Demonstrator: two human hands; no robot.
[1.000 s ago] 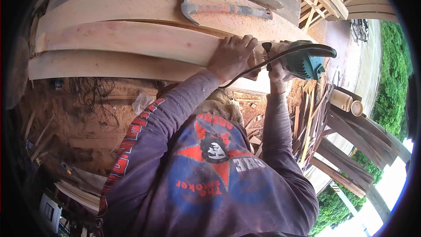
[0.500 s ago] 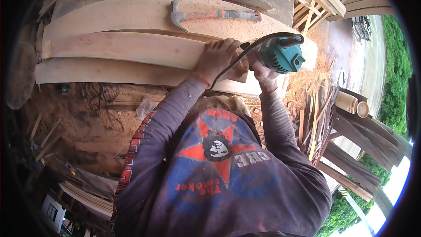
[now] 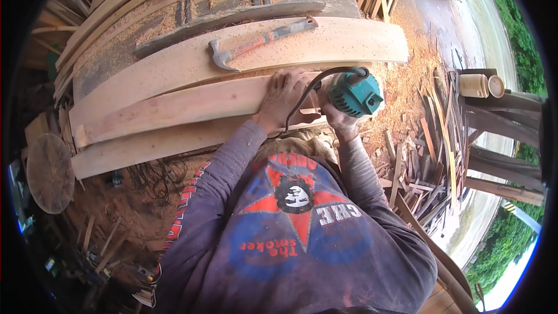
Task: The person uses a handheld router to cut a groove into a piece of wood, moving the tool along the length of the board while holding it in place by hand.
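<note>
Teal power tool (image 3: pixel 357 94) sits in clamped right fingers (image 3: pixel 330 111); whether left fingers (image 3: pixel 289 80) grip, I cannot tell.

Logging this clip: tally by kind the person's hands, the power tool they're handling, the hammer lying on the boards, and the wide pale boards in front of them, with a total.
Left hand and right hand: 2
Green power tool: 1
Hammer: 1
Far board, middle board and near board: 3
Total: 7
</note>
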